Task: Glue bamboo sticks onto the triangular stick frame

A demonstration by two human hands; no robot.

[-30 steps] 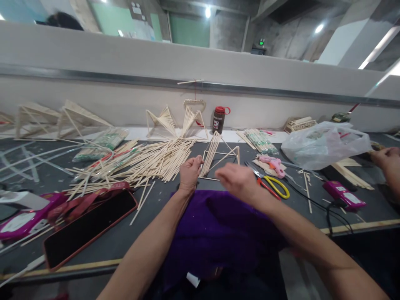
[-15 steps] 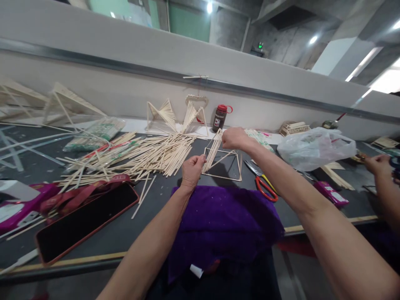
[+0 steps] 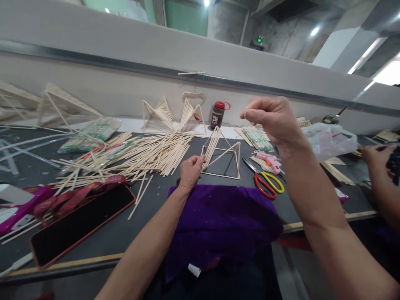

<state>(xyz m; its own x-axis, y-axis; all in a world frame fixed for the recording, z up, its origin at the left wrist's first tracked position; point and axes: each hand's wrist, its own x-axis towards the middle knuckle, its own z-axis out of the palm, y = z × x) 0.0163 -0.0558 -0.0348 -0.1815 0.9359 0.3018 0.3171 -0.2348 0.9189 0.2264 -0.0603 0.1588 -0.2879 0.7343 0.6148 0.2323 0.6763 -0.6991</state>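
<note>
A small frame of thin wooden sticks [image 3: 223, 176] stands on the dark table, with a slanted row of sticks on its left side. My left hand [image 3: 191, 170] pinches the lower left part of that row. Raised above the table to the right, my right hand [image 3: 270, 118] has its fingers pressed together; whatever they hold, if anything, is too small to make out. Scissors with red and yellow handles [image 3: 265, 186] lie right of the frame, and a pink glue gun [image 3: 271, 161] lies behind them.
Loose sticks [image 3: 168, 154] lie left of the frame. A bottle [image 3: 217, 116] and finished stick models [image 3: 161, 114] stand by the wall. A phone [image 3: 84, 225] lies front left. Beyond a plastic bag [image 3: 333, 139] is another person's hand [image 3: 375, 160].
My right hand has risen away from the stick frame to the right, uncovering the glue gun. My left hand keeps its pinch on the frame.
</note>
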